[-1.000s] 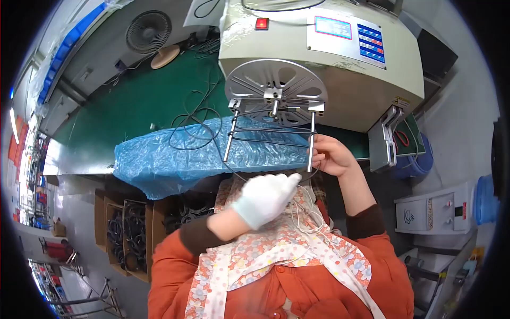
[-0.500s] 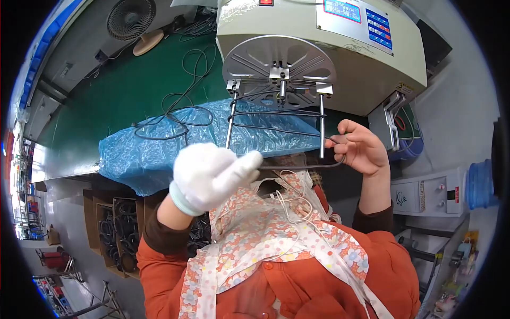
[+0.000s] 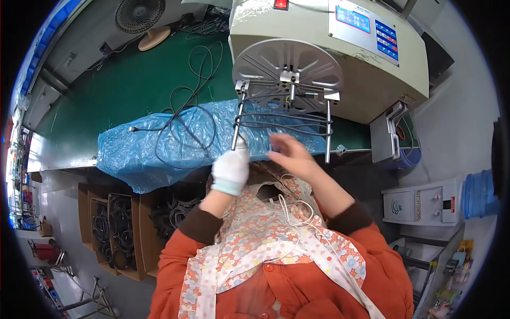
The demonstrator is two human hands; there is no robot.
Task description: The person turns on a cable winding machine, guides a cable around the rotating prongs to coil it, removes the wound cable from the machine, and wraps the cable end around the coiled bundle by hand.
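Note:
My left hand (image 3: 231,169), in a white glove, is just below the free end of the left metal rod (image 3: 237,127). Its fingers look closed on a black cable (image 3: 204,146) that runs in from the left, though the grip itself is partly hidden. Several turns of that cable stretch between the left rod and the right metal rod (image 3: 328,133). Both rods stick out from a round slotted metal disc (image 3: 313,61). Bare and slightly blurred, my right hand (image 3: 295,158) is between the rods, below the turns, with thumb and fingers apart and nothing visible in it.
Behind the disc stands a cream machine (image 3: 297,24) with a screen and keypad. Blue plastic sheeting (image 3: 127,159) covers the green table's (image 3: 143,80) front edge. Cardboard boxes (image 3: 139,234) with coiled cables are below left. A fan (image 3: 141,16) stands at the back left.
My right hand has let go of the cable by the right rod and moved left. My left hand has moved to the left rod's end. More turns now lie across the rods.

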